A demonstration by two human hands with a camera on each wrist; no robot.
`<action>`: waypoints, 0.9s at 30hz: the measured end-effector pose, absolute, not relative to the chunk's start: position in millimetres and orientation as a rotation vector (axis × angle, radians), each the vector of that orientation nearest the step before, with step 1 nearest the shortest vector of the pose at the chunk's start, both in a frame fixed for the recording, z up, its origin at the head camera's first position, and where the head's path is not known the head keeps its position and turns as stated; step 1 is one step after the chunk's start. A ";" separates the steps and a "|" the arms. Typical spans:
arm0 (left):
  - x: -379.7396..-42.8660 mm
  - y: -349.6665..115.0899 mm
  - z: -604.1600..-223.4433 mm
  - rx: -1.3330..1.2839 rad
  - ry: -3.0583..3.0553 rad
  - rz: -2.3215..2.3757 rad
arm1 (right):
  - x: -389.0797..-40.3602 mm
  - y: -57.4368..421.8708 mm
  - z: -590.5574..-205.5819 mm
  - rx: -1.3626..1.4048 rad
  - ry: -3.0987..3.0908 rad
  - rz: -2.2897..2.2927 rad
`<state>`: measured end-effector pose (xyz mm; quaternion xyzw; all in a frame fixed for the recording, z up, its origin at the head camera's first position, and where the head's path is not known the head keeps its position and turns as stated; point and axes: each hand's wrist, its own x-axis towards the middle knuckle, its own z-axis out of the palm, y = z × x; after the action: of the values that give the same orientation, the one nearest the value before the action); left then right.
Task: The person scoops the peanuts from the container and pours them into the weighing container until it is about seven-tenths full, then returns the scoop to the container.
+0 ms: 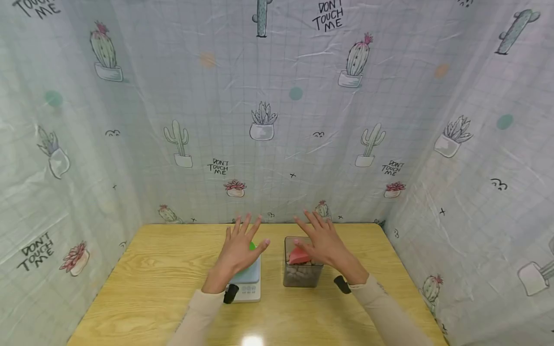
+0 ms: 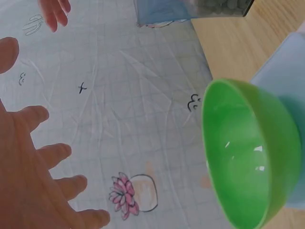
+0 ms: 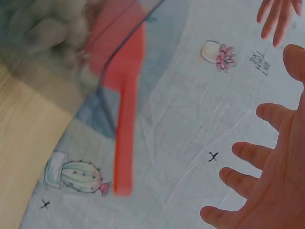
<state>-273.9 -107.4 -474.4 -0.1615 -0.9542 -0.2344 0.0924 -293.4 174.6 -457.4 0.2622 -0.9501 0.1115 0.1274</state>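
Observation:
My left hand (image 1: 237, 251), fingers spread, hovers above a white kitchen scale (image 1: 249, 291) with a blue-grey top. On the scale stands a green bowl (image 2: 238, 148), its inside bare in the left wrist view; my hand covers most of it in the head view. My right hand (image 1: 325, 244) is likewise spread and holds nothing, over the right side of a clear dark-tinted container (image 1: 301, 283). Inside lie several pale, rounded lumps (image 3: 50, 36) of a kind too blurred to name. A red scoop (image 3: 125, 138) rests on them, its handle sticking out past the rim.
Both things stand on a light wooden table (image 1: 164, 269), the container a short way right of the scale. A cactus-printed curtain (image 1: 277, 158) hangs behind the table and along both sides. Black wrist straps (image 1: 231, 293) show at both sleeves.

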 end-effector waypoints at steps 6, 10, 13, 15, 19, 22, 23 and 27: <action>-273.6 -95.2 -481.3 -0.538 -2.841 -0.793 | -292.7 189.3 -461.1 0.778 -2.779 0.225; -276.5 -85.9 -486.9 -0.576 -2.810 -0.905 | -292.3 196.4 -460.7 0.796 -2.807 0.189; -279.4 -76.6 -492.3 -0.594 -2.799 -1.018 | -292.3 199.6 -461.0 0.832 -2.800 0.131; -281.2 -69.5 -496.7 -0.610 -2.794 -1.114 | -292.0 201.1 -461.5 0.853 -2.793 0.085; -284.1 -55.2 -508.7 -0.629 -2.806 -1.256 | -291.8 202.8 -464.8 0.895 -2.786 -0.010; -286.7 -45.6 -520.5 -0.640 -2.822 -1.313 | -291.9 203.2 -469.4 0.931 -2.761 -0.104; -287.5 -42.5 -524.2 -0.649 -2.827 -1.331 | -292.0 203.5 -471.7 0.940 -2.745 -0.138; -292.1 -31.9 -539.7 -0.724 -2.821 -1.406 | -291.7 204.8 -479.7 0.959 -2.661 -0.257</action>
<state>-292.1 -31.9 -539.7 -0.2235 -0.8713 -0.4344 -0.0463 -291.7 204.8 -479.7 0.3338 -0.9263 -0.0894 0.1500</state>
